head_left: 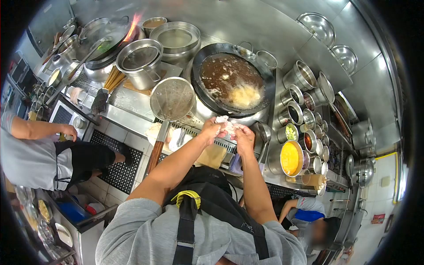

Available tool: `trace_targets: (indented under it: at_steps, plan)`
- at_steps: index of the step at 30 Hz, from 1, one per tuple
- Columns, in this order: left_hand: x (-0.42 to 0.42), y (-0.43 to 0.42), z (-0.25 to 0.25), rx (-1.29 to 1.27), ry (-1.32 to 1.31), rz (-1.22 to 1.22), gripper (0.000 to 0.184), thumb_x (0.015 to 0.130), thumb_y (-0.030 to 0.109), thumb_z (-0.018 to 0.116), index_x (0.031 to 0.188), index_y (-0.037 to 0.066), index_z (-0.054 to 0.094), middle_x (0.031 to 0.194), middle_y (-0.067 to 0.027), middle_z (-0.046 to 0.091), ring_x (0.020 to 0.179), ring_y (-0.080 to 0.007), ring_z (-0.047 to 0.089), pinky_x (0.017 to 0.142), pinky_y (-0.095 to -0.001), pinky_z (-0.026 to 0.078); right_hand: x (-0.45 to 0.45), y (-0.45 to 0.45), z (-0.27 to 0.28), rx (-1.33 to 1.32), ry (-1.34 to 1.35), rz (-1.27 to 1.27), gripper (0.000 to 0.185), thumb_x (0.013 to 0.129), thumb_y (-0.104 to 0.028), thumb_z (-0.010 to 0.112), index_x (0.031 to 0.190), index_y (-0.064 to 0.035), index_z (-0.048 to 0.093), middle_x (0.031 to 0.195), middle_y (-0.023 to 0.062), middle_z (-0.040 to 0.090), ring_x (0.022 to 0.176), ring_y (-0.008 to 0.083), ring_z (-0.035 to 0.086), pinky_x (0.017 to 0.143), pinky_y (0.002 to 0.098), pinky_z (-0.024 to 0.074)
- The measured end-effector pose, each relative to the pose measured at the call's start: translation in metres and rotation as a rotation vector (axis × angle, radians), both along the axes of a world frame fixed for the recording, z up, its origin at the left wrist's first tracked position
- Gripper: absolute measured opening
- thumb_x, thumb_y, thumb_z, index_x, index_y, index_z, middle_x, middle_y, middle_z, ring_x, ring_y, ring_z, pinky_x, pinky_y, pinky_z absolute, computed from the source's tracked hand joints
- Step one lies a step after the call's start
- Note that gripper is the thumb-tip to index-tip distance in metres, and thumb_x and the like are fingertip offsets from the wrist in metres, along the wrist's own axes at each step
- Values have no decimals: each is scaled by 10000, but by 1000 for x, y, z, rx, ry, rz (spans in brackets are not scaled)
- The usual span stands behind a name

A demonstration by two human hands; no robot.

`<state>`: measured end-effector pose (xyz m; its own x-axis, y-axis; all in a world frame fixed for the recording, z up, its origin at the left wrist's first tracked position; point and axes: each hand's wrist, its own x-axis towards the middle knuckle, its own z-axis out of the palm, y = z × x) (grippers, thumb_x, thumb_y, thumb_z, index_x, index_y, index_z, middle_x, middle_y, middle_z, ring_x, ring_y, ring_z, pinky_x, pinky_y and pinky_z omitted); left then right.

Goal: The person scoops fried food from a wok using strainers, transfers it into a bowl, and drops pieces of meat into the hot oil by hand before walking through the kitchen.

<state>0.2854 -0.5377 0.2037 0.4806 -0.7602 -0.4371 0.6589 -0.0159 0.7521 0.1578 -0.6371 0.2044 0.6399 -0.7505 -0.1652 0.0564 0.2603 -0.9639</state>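
My left hand (210, 131) and my right hand (243, 138) are close together at the near edge of a large wok. Their fingers pinch a pale, white-coated piece of raw food (228, 126), which looks like meat; its exact kind cannot be made out. Just beyond, the wok (197, 73) holds dark bubbling oil (223, 73). A light golden piece (245, 96) foams in the oil on the near right side. Left of my hands lies a round mesh strainer (172, 99), its wooden handle (155, 155) pointing toward me.
A second wok (99, 42) with a flame beside it is at the far left. Pots (140, 62) stand between the woks. On the right are metal seasoning containers and a tub of yellow liquid (289, 158). Co-workers are at left (35, 152) and lower right (304, 214).
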Motion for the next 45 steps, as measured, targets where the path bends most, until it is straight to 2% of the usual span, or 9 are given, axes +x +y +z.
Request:
trace_targets:
  at_steps: [5, 12, 16, 22, 26, 30, 38, 41, 45]
  plan:
    - [2, -2, -4, -57, 66, 122, 490, 842, 128, 677, 1253, -6, 446, 944, -106, 651, 726, -179, 644, 609, -318, 572, -9, -5, -11, 283, -266, -108, 166, 869, -46, 614, 1027, 2, 600, 865, 80, 648, 622, 133, 601, 537, 267, 530]
    - [12, 5, 7, -107, 87, -111, 952, 788, 179, 725, 1437, -74, 76, 1073, -159, 622, 788, -208, 656, 605, -344, 576, -7, 0, 1, 319, -154, 23, 152, 866, -95, 644, 998, -31, 604, 814, 42, 639, 601, 114, 580, 519, 264, 517]
    - [10, 6, 9, -31, -5, -207, 1013, 775, 199, 739, 1446, -82, 34, 1047, -138, 635, 744, -181, 650, 558, -298, 547, -2, 3, 9, 77, 84, 145, 124, 853, -98, 650, 956, -31, 634, 739, 18, 618, 563, 88, 544, 479, 239, 465]
    - [6, -4, -7, -7, -262, -119, 814, 799, 115, 713, 1409, -98, 220, 938, -124, 654, 710, -164, 637, 478, -271, 494, 7, 13, 16, -160, 179, 112, 99, 829, -59, 628, 917, -25, 657, 625, -8, 570, 483, 66, 490, 432, 228, 402]
    - [6, -10, -1, -18, -139, 3, 722, 812, 56, 686, 1383, -98, 272, 931, -124, 656, 690, -170, 636, 458, -263, 483, 11, 20, 16, -169, 95, -25, 102, 825, -48, 621, 916, -17, 652, 647, 3, 585, 471, 67, 487, 418, 230, 400]
    - [30, 0, -12, 80, -127, 155, 771, 810, 60, 690, 1403, -94, 222, 949, -139, 661, 693, -181, 646, 486, -275, 510, -5, 7, 23, 92, -159, -151, 116, 824, -47, 632, 939, -37, 624, 762, 26, 626, 496, 79, 516, 424, 245, 440]
    - [45, 20, -5, 46, -75, 43, 835, 801, 126, 713, 1421, -58, 184, 998, -100, 669, 759, -180, 663, 555, -301, 541, -28, -31, 59, 478, -349, 37, 269, 946, -371, 539, 916, -105, 572, 759, -5, 572, 612, 100, 531, 521, 245, 436]
    - [38, 21, -14, 32, -75, -28, 817, 804, 142, 718, 1406, -52, 200, 1018, -99, 666, 806, -167, 664, 590, -296, 547, -23, -60, 44, 647, -460, 57, 222, 933, -329, 568, 899, -110, 573, 759, 13, 579, 644, 114, 565, 500, 242, 463]
    - [30, 29, -1, 37, -50, -62, 820, 807, 138, 714, 1409, -56, 193, 1035, -101, 659, 800, -176, 665, 608, -312, 551, 8, -57, 105, 483, -500, -116, 106, 864, -101, 639, 880, -27, 564, 884, 111, 645, 871, 224, 656, 709, 269, 595]
